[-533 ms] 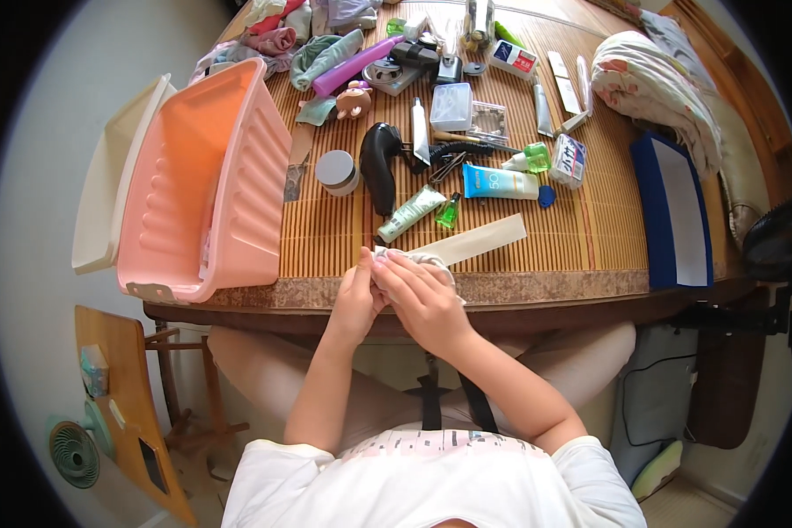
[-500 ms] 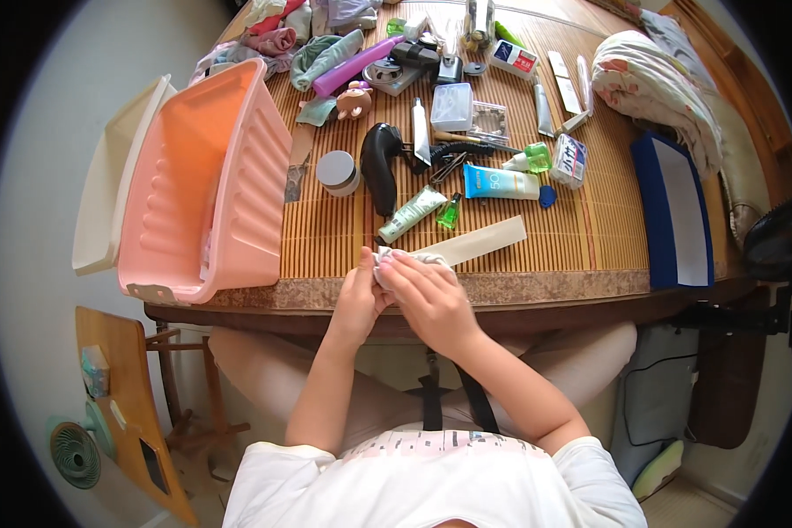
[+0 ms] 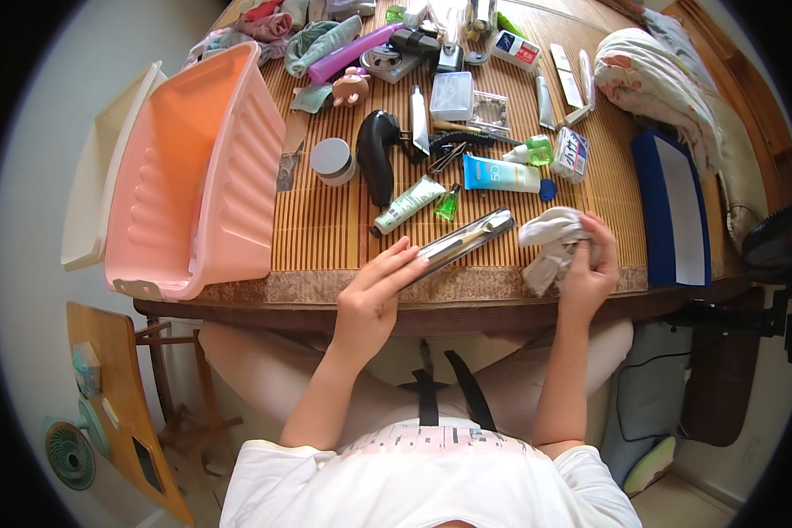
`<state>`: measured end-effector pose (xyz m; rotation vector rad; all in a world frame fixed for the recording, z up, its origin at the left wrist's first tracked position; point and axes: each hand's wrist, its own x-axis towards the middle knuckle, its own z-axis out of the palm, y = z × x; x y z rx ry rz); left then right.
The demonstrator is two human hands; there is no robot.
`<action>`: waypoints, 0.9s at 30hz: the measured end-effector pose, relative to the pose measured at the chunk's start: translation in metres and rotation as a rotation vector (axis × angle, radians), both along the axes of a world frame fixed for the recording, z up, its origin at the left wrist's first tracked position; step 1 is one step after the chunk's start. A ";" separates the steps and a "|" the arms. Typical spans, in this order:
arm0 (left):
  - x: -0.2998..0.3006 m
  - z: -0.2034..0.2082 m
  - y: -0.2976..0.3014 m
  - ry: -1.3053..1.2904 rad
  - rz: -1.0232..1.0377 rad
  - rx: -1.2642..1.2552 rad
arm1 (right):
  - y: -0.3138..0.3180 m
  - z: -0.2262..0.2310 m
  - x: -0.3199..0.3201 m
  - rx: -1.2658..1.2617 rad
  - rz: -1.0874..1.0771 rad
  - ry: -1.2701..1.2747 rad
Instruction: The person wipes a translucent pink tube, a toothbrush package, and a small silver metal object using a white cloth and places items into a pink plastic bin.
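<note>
My left hand (image 3: 377, 295) grips one end of a long, narrow case (image 3: 466, 241) with a clear top, tilted up to the right near the table's front edge. A slim, pale handled item shows inside; its exact kind I cannot make out. To the right, my right hand (image 3: 590, 268) pinches a crumpled white cloth (image 3: 554, 238) that hangs over the front of the table. Just beyond the case lie a pale green tube (image 3: 409, 204) and a small green bottle (image 3: 447, 203). A blue and white tube (image 3: 502, 174) rests farther back.
A pink bin (image 3: 255, 167) stands at the left. The bamboo mat (image 3: 326, 238) also bears a black curved device (image 3: 377, 158), a grey-lidded jar (image 3: 333, 162), a clear box (image 3: 451, 97) and a purple cylinder (image 3: 352, 55). At right are a blue box (image 3: 669, 211) and bundled fabric (image 3: 647, 79).
My hands, together on the cloth before, are now apart. The right has carried the cloth rightward; the left now holds the case. The pale strip lying on the mat no longer shows.
</note>
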<state>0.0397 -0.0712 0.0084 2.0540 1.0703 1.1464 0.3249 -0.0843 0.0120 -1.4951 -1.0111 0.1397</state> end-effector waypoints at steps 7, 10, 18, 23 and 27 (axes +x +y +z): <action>-0.013 0.021 0.000 0.229 -0.067 -0.120 | -0.007 -0.004 -0.024 -0.189 0.464 -0.490; -0.016 0.008 -0.004 0.204 0.039 -0.133 | -0.003 -0.004 -0.036 -0.232 0.480 -0.649; -0.014 0.001 -0.004 0.161 0.092 -0.157 | 0.005 -0.001 -0.092 -0.302 0.592 -0.603; -0.018 -0.009 -0.007 0.148 0.112 -0.258 | -0.015 -0.003 -0.122 -0.238 0.801 -0.596; -0.016 -0.003 -0.005 0.177 0.103 -0.187 | 0.009 0.001 -0.086 -0.258 0.649 -0.662</action>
